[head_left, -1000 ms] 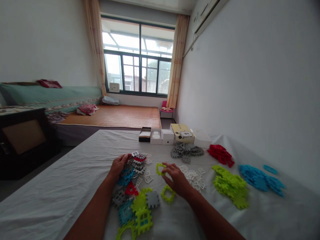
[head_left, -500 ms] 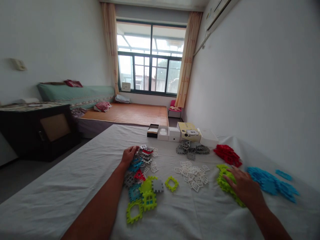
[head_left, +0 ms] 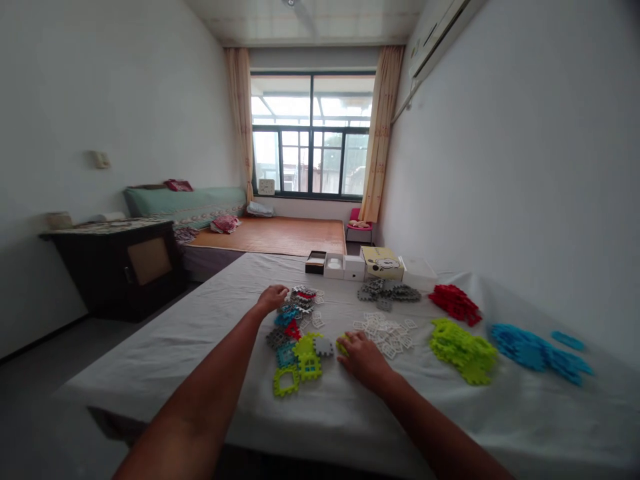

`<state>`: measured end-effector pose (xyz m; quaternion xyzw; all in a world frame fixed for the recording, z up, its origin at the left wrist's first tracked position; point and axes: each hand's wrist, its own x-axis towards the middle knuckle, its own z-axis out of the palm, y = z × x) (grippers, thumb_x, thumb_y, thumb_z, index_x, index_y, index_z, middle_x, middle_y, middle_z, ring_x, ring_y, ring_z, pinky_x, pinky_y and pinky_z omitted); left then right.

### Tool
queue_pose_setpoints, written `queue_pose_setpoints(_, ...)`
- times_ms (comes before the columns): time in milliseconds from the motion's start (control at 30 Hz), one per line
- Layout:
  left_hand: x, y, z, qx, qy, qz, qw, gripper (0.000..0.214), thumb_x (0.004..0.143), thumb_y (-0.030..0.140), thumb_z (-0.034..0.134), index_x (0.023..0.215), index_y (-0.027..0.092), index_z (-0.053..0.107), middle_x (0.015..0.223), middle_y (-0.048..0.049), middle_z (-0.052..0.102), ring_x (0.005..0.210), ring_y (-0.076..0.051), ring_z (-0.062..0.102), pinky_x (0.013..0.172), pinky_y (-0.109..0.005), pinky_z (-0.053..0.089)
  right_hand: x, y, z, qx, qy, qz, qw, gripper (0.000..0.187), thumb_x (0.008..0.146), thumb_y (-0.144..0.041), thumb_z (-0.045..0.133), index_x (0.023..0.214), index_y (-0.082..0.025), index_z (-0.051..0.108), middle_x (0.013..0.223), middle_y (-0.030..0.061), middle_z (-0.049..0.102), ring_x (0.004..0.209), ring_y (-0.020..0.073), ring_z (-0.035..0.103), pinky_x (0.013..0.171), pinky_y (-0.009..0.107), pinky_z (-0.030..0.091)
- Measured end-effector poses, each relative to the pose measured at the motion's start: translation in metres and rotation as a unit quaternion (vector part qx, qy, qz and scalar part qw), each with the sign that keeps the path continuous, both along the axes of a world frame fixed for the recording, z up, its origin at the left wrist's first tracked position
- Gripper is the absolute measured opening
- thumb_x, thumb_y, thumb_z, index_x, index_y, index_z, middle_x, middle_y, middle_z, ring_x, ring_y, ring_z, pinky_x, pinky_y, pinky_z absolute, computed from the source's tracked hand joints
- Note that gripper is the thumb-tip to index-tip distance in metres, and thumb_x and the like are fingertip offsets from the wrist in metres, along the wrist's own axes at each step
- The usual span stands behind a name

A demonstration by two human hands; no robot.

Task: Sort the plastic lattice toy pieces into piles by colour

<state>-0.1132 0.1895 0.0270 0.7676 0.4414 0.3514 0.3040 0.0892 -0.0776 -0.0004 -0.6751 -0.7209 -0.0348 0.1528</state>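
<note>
At the left edge of a mixed pile of interlocking plastic building pieces (head_left: 304,308), my left hand (head_left: 273,298) has its fingers drawn together; whatever they hold is hidden. My right hand (head_left: 364,360) is on the table, its fingers closed over a yellow-green frame piece (head_left: 342,344), mostly covered by them. Just left of it lie a grey piece (head_left: 324,346) and a yellow-green window piece (head_left: 310,367). A yellow-green ring-shaped piece (head_left: 286,383) lies nearest me. White lattice pieces (head_left: 383,330) are spread beyond my right hand.
Sorted heaps of yellow-green (head_left: 465,353), blue (head_left: 537,350), red (head_left: 455,303) and dark grey pieces (head_left: 387,292) lie to the right and back. Several boxes (head_left: 383,263) line the far table edge. A bed (head_left: 280,233) and a dark cabinet (head_left: 120,273) stand beyond.
My right hand has moved left from the yellow-green heap to the single yellow-green frame piece. My left hand stays by the mixed pile. The camera view has tilted up.
</note>
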Motion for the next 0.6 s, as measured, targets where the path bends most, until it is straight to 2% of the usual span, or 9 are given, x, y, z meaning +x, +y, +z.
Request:
queue_pose_setpoints(167, -0.036, -0.033, -0.010, 0.011, -0.014, -0.003, 1.000, 0.026, 0.061, 0.039, 0.057, 0.072, 0.021, 0.072, 0.079, -0.0031, 0.073, 0.083, -0.023, 0.063, 0.076, -0.027, 0.044, 0.001, -0.008, -0.018, 0.072, 0.062, -0.013, 0.995, 0.025, 0.084, -0.023, 0.048, 0.104, -0.023, 0.062, 0.118, 0.0068, 0.058, 0.110, 0.0208, 0.047, 0.094, 0.037, 0.036)
queue_pose_setpoints(267, -0.054, -0.049, -0.022, 0.010, -0.044, 0.021, 0.999, 0.030, 0.059, 0.044, 0.056, 0.071, 0.020, 0.071, 0.080, -0.0042, 0.073, 0.086, -0.026, 0.063, 0.078, -0.031, 0.046, 0.001, -0.014, -0.021, 0.093, 0.083, -0.051, 0.991, 0.020, 0.081, -0.026, 0.052, 0.097, -0.022, 0.064, 0.115, 0.0080, 0.059, 0.111, 0.0225, 0.047, 0.094, 0.038, 0.035)
queue_pose_setpoints(400, -0.069, -0.054, -0.038, 0.012, -0.114, 0.058, 0.992, 0.034, 0.059, 0.046, 0.057, 0.076, 0.019, 0.071, 0.085, -0.0068, 0.072, 0.092, -0.028, 0.062, 0.083, -0.034, 0.046, 0.010, -0.018, -0.017, 0.095, 0.105, -0.032, 0.989, 0.020, 0.076, -0.026, 0.056, 0.095, -0.022, 0.063, 0.098, 0.0040, 0.065, 0.097, 0.0204, 0.054, 0.086, 0.034, 0.040)
queue_pose_setpoints(500, -0.073, -0.049, -0.047, -0.017, -0.192, 0.061, 0.979, 0.038, 0.059, 0.045, 0.060, 0.082, 0.016, 0.071, 0.090, -0.0088, 0.072, 0.093, -0.027, 0.062, 0.084, -0.034, 0.046, 0.045, -0.030, -0.008, 0.171, 0.083, -0.053, 0.980, 0.028, 0.075, -0.027, 0.056, 0.101, -0.020, 0.060, 0.102, 0.0062, 0.064, 0.098, 0.0217, 0.052, 0.087, 0.036, 0.040)
queue_pose_setpoints(600, -0.071, -0.045, -0.052, -0.055, -0.246, 0.053, 0.966, 0.039, 0.059, 0.044, 0.062, 0.084, 0.015, 0.070, 0.090, -0.0093, 0.072, 0.093, -0.025, 0.063, 0.083, -0.034, 0.047, 0.109, -0.055, 0.004, 0.246, 0.011, -0.138, 0.959, 0.030, 0.077, -0.029, 0.052, 0.105, -0.016, 0.058, 0.106, 0.0104, 0.061, 0.102, 0.0242, 0.051, 0.090, 0.040, 0.037)
